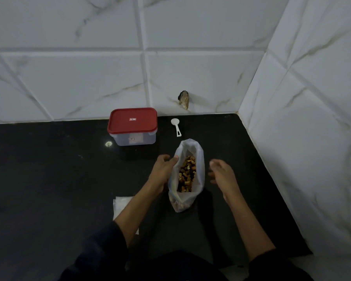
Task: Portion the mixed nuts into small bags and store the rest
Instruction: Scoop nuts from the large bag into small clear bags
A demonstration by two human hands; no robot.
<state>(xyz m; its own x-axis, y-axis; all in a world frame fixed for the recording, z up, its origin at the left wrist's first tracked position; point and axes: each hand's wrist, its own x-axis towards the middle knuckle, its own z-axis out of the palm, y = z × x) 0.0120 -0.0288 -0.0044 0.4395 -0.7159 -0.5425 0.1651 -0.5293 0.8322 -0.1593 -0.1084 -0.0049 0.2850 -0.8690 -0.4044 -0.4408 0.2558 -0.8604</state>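
- A clear plastic bag (187, 175) of mixed nuts (186, 174) is observed standing upright on the black countertop (49, 179), its mouth wide open toward the camera.
- The nuts are seen filling the lower part of the bag; the upper walls stand loose above them.
- The left hand (163, 171) is placed against the bag's left side. Its thumb (174, 160) is laid on the left edge of the opening, and the fingers are curled round the outside of the bag, so the bag is held by this hand.
- The right hand (221, 172) is held just beside the bag's right wall, apart from it by a narrow gap. Its fingers are loosely extended and nothing is held in it.
- The bag is thus located between the two hands, nearer to the left one.
- A stack of small white bags (121, 205) is noted lying flat on the countertop under the left forearm, partly hidden by it.
- A clear storage container (133, 136) with a red lid (132, 120) fitted on top is recorded behind the left hand, close to the tiled wall (69, 78).
- A white scoop (176, 126) is found lying on the countertop to the right of the container and behind the bag, bowl toward the wall, handle toward the bag.
- A small pale speck (108, 144) is noted on the countertop just left of the container; what it is cannot be told.
- A chipped hole (183, 99) is recorded low in the wall tile above the scoop.
- Dark sleeves (101, 246) are seen on both forearms at the lower edge of the view.
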